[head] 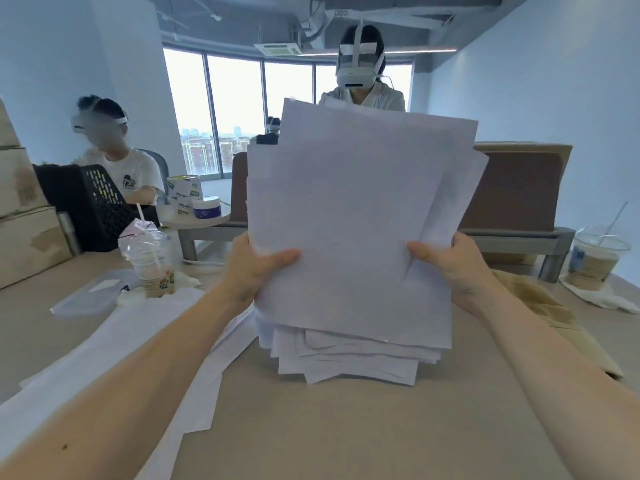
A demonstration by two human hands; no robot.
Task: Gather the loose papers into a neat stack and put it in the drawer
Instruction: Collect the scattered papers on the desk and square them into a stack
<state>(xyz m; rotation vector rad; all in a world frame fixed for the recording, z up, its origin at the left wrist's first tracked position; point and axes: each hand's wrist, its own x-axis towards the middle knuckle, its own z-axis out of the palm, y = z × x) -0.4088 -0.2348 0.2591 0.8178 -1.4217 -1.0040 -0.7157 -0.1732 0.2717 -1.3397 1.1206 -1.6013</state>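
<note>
An uneven stack of white papers [356, 220] stands upright in front of me, its sheets fanned out of line at the top and bottom edges. My left hand [256, 268] grips its left edge with the thumb on the front sheet. My right hand [446, 265] grips the right edge the same way. The bottom edges of the stack hang just above or rest on the beige desk [346, 427]; I cannot tell which. More loose white sheets [145, 344] lie flat on the desk under my left forearm. No drawer is in view.
A plastic cup with a straw [150, 261] stands at the left, another cup [594, 258] at the far right. A black mesh organiser [93, 206], cardboard boxes [20, 216], a monitor riser [512, 237] and brown paper [550, 306] are around. Two people with headsets sit beyond.
</note>
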